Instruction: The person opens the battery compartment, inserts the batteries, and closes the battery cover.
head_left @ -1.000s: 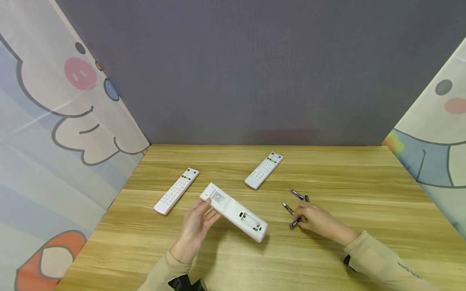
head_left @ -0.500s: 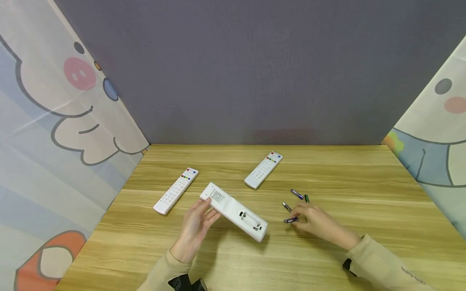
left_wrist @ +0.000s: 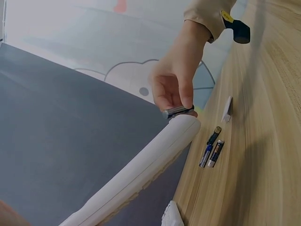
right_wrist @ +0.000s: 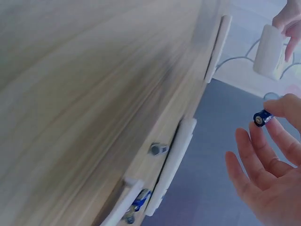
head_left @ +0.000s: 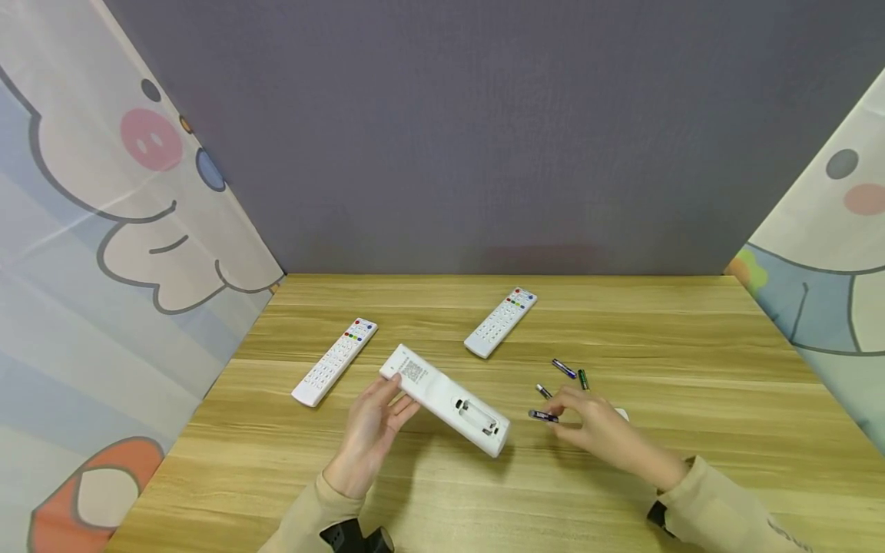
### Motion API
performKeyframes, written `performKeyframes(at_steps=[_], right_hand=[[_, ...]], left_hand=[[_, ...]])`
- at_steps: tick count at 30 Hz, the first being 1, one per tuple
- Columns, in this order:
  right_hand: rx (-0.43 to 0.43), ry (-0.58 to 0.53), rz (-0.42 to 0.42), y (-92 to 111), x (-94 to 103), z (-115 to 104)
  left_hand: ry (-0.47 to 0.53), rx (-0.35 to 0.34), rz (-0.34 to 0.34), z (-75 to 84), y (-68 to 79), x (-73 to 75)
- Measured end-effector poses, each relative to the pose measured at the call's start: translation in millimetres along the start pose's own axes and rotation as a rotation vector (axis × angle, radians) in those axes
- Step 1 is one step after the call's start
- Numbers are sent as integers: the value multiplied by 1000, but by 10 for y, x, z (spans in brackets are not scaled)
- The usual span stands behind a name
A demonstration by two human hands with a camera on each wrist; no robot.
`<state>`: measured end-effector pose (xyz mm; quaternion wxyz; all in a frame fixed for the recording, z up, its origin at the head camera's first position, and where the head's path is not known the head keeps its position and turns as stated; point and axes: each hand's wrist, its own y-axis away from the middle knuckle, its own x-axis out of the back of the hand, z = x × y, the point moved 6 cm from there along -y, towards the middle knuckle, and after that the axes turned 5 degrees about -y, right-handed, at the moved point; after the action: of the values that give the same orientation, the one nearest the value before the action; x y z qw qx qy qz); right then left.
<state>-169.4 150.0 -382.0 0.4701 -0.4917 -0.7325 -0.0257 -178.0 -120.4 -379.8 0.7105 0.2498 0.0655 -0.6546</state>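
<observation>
Fingers (head_left: 573,397) of the right hand (head_left: 600,432) pinch a dark battery (head_left: 542,416) near one end, leaving the other end pointing towards the held remote (head_left: 434,393). The left hand (head_left: 368,438) grips that remote between thumb and fingers, its back facing up towards us, tilted and raised off the worktop (head_left: 664,330).

Compared with a second ago, we see the right hand shifted left, and the battery turned from a slant to lie nearly crosswise. It is now nearer the remote, though in the head view a gap remains between them. The remote has barely moved. The hand's shift has also uncovered the edge of a white piece (head_left: 623,414) beside the wrist; we take it for the battery cover, but too little shows to be sure.

For the work in hand, we judge this to be the approach: the uncovered compartment (head_left: 477,417) shows no battery, and the pinched one is not yet in it. Which way its poles face we cannot tell.

A blue battery (head_left: 563,369), a green battery (head_left: 584,379) and a grey-tipped battery (head_left: 544,392) lie near the right hand. Farther off, a left remote (head_left: 335,363) and a far remote (head_left: 501,323) lie buttons up.
</observation>
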Motion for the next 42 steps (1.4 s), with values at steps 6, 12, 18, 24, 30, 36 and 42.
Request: performKeyframes(at_steps=[6,12,18,24,30,36,42], right_hand=[[85,-36,73,-23,29,-136],[167,-66,137,-35,49,-249],[200,-64,192,-48,59,-355],[186,-23,240,-54,62,-445],[241,31,306,-77,81,-532],[237,83,329,-94,56,-568],[259,83,345,-128,29,-607]], left_hand=[[2,-4,0,7,5,-22],[10,-7,-3,11,5,-54],[35,-1,-18,5,6,-90],[39,-3,-37,0,7,-138],[53,-2,-32,-2,4,-166],[57,5,-36,-10,5,-187],[57,5,-50,-12,10,-219]])
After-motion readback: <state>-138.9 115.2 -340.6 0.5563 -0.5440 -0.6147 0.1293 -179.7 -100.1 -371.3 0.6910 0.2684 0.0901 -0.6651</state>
